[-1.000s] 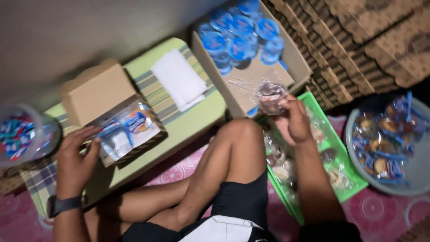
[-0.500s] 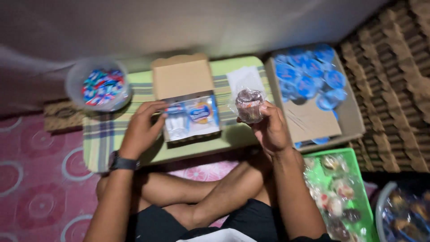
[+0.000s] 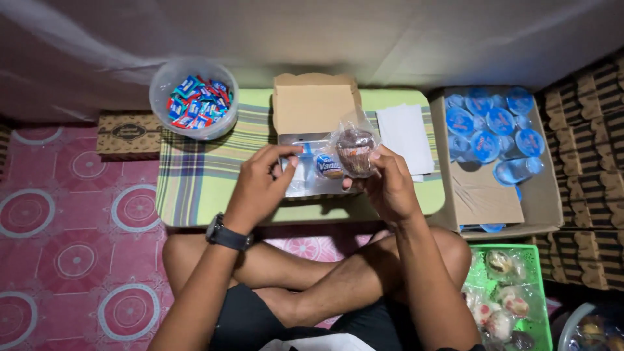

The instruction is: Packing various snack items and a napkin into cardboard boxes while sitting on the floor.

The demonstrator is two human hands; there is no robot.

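Note:
I sit cross-legged in front of a low table (image 3: 195, 188) covered with a plaid cloth. An open brown cardboard snack box (image 3: 312, 110) stands on it, with wrapped snacks and a clear water cup inside. My right hand (image 3: 389, 185) holds a brown cake in a clear plastic wrapper (image 3: 355, 151) just over the box's right side. My left hand (image 3: 261, 185), with a dark watch on the wrist, rests its fingers on the box's front left edge, touching the packets inside.
A clear tub of small wrapped candies (image 3: 194, 99) stands at the table's back left. White napkins (image 3: 405, 136) lie at the right. A carton of sealed water cups (image 3: 497, 130) sits beside the table, a green tray of wrapped cakes (image 3: 507, 305) below it. Folded boxes (image 3: 591, 162) are stacked at right.
My right hand carried the wrapped cake from the right-hand carton area over to the open box. My left hand stayed at the box. The view swung left and centred on the table.

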